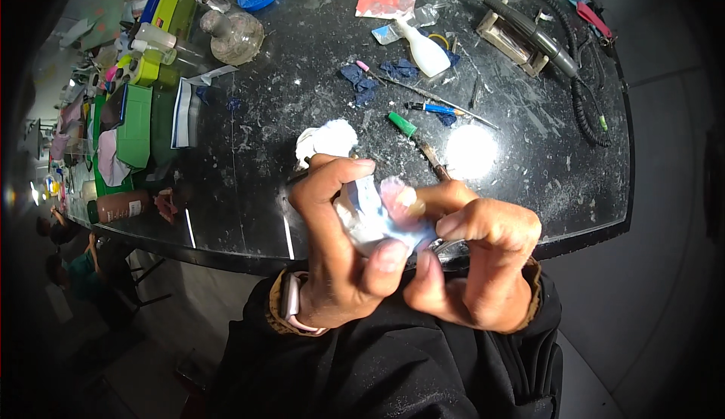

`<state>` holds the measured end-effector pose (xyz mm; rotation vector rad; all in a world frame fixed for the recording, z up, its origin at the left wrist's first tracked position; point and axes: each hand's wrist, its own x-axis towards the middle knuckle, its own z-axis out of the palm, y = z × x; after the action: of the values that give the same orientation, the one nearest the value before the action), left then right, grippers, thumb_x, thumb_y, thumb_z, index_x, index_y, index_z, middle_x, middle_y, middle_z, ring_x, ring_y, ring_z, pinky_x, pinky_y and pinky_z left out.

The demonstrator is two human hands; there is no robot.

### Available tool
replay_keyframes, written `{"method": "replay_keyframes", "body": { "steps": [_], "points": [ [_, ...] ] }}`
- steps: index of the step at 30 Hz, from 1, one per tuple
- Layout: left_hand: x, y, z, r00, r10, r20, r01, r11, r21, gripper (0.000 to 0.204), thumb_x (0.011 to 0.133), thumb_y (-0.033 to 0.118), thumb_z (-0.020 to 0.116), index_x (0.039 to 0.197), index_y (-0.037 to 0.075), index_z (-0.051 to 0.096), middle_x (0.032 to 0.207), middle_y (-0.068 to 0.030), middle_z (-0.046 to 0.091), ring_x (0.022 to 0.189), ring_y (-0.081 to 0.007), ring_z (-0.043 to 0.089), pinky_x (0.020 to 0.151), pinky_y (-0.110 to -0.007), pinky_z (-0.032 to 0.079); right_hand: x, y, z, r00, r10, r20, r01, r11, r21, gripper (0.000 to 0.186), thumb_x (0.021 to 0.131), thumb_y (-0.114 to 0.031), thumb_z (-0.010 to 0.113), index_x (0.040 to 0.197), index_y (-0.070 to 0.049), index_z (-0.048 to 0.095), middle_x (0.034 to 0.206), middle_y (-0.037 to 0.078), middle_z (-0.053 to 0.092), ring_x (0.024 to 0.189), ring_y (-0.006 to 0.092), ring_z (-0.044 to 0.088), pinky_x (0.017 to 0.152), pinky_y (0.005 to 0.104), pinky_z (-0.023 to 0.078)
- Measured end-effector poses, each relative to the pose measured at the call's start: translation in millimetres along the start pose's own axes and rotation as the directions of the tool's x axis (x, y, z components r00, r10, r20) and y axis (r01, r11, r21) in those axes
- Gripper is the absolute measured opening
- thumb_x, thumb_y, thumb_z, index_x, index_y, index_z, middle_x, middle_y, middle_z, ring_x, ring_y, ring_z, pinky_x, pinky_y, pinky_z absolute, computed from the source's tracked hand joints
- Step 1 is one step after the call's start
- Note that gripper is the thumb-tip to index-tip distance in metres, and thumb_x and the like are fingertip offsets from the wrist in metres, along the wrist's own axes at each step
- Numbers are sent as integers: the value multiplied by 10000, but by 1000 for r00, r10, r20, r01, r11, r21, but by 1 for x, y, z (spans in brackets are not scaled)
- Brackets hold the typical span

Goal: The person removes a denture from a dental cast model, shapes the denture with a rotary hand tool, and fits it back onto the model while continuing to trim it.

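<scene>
Between my hands, just over the table's front edge, is a white plaster cast [362, 226] with bluish parts, blurred by motion. A pink piece with a pale yellowish spot [398, 200] shows at its top; whether it is fixed to the cast I cannot tell. My left hand [332, 230], wearing a watch, is closed around the cast's left side, thumb low and index finger over the top. My right hand [483, 253] is curled at the right side, its fingertips pinched by the bluish edge. What sits in that pinch is hidden. Another white plaster lump [326, 139] lies just beyond my left hand.
Beyond my hands lie a green-handled brush [402, 123], a blue pen-like tool [434, 108], a long thin tool [423, 94], dark blue scraps [359, 83] and a white squeeze bottle [427, 52]. A corded handpiece [532, 37] rests far right. Green bins [134, 126] stand left.
</scene>
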<state>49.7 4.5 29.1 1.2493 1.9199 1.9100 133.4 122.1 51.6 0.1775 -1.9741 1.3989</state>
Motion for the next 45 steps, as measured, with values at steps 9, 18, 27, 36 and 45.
{"method": "replay_keyframes", "body": {
  "steps": [9,18,27,36,45],
  "points": [
    [-9,41,-55,865,-156,478,201,979,-44,489,739,366,459,903,-88,541,684,-141,581,520,-233,536,568,-313,412,10,-29,-22,908,-145,394,223,961,-161,255,661,-90,699,915,-97,705,813,26,628,669,103,608,446,163,485],
    [-28,47,-47,857,-298,421,401,898,-182,431,791,312,408,887,-95,511,716,-168,546,516,-223,523,487,-316,404,7,-35,-9,912,-171,374,240,960,-146,218,641,-45,667,853,-3,700,718,92,655,630,158,657,478,209,539],
    [-21,49,-46,747,-430,507,608,751,-259,450,769,332,382,907,-83,490,625,-100,535,531,-171,543,487,-285,414,14,-36,-15,905,-170,391,264,944,-199,220,699,-99,629,893,-17,693,778,93,678,726,158,678,654,299,569],
    [-14,13,-37,756,-230,613,398,905,-150,254,934,160,324,959,-60,447,803,-151,494,571,-231,505,509,-333,405,39,-34,-13,804,-221,552,455,825,-334,246,564,-139,624,802,-83,655,795,5,602,674,126,578,461,209,448],
    [17,-15,-41,691,16,722,286,912,-294,189,872,62,395,1028,-5,478,982,-171,533,894,-301,535,781,-359,419,66,-28,-14,699,5,715,475,744,-470,182,599,-92,613,759,-31,552,793,39,509,664,136,523,363,231,419]
  ]
}}
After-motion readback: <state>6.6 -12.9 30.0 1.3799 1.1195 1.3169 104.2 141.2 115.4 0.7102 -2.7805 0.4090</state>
